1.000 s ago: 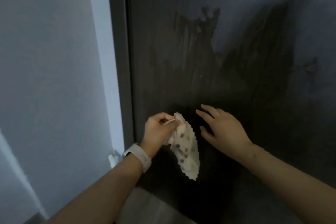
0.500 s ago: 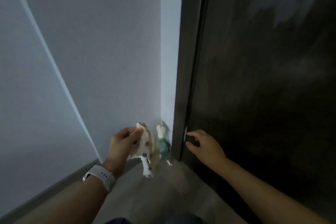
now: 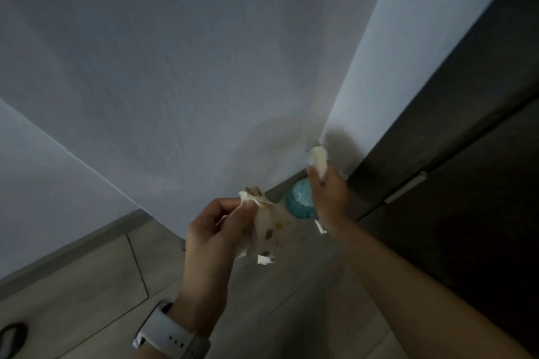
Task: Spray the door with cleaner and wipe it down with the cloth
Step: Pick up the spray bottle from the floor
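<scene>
Hidden parts: the spray bottle shows only its teal, round body and a pale trigger head above the right hand; the neck between them is covered by that hand.
Hard to make out: the light is dim and the picture soft, so the bottle's label and the cloth's pattern are only blurred spots.
Cut off: the door runs out of view at 3 o'clock; a dark oval thing on the floor is cropped at 8 o'clock.
Right hand: fingers curled round the bottle's neck, gripping it, just beside the door frame at 2 o'clock from the picture's centre.
Left hand: pinches the bunched cloth between thumb and fingertips; the cloth hangs below the fingers, cream with dark and tan dots.
Cloth and bottle: near each other, bottle at 2 o'clock from the cloth; whether they touch cannot be told.
Door: dark, with a pale hinge at its edge, at 3 o'clock of the bottle.
Surroundings: grey-white wall fills 12 o'clock; wood-look floor below; a white watch on the left wrist.
</scene>
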